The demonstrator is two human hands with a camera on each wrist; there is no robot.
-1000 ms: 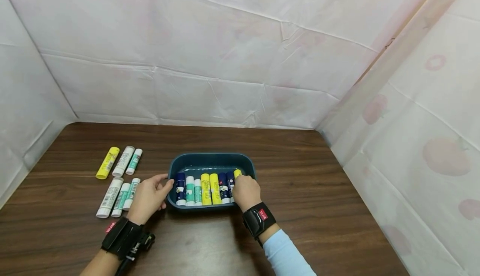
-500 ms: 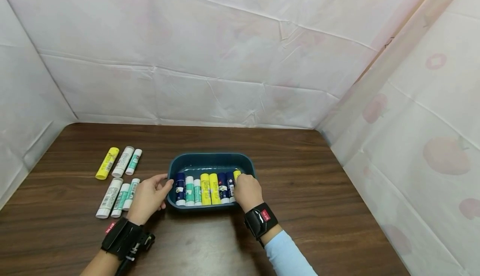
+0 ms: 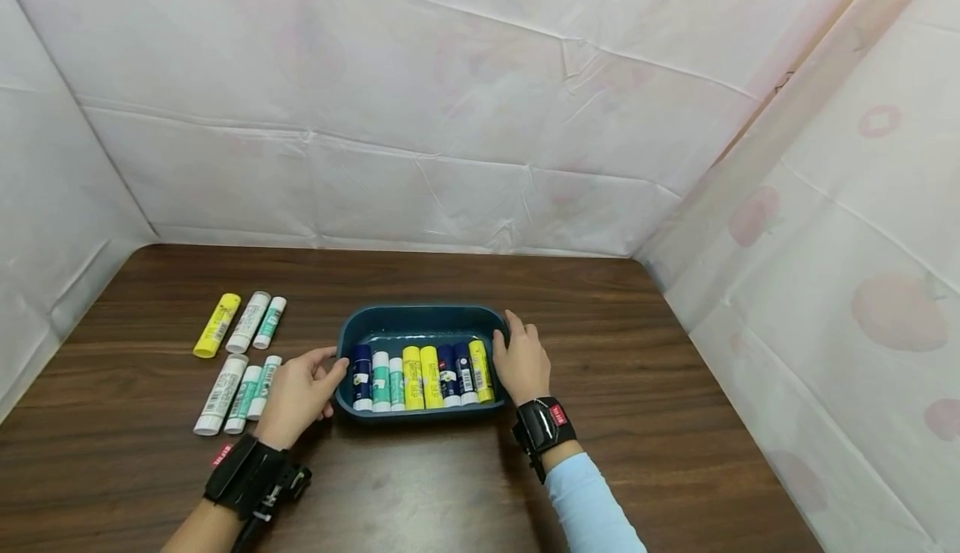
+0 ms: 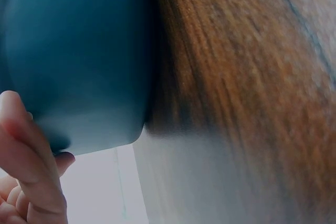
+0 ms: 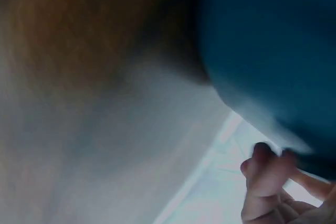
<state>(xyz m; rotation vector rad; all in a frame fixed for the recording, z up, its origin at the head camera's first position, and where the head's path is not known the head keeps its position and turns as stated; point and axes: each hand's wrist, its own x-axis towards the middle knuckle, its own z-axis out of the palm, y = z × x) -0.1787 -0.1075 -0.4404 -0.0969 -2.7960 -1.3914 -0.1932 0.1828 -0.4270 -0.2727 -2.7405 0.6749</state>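
Observation:
A dark teal plastic tray (image 3: 424,419) stands mid-table, holding a row of glue sticks: a navy one (image 3: 362,376) at the left end, teal-and-white ones (image 3: 380,382), yellow ones (image 3: 412,378), more navy, and a yellow one (image 3: 481,369) at the right end. My left hand (image 3: 300,390) holds the tray's left rim between thumb and fingers; the left wrist view shows this hand (image 4: 34,177) at the end wall. At the right rim, my right hand (image 3: 523,363) lies with thumb and forefinger extended. Nothing sits in its palm. The right wrist view is blurred.
Left of the tray, two groups of glue sticks lie on the brown wooden table (image 3: 600,369): a yellow one (image 3: 217,325), larger white ones (image 3: 221,394) and smaller teal-and-white ones (image 3: 243,399). Pale sheets (image 3: 420,103) wall the back and both sides.
My right hand has let go of the yellow glue stick at the row's right end and moved right to the tray's rim. The left hand stays put.

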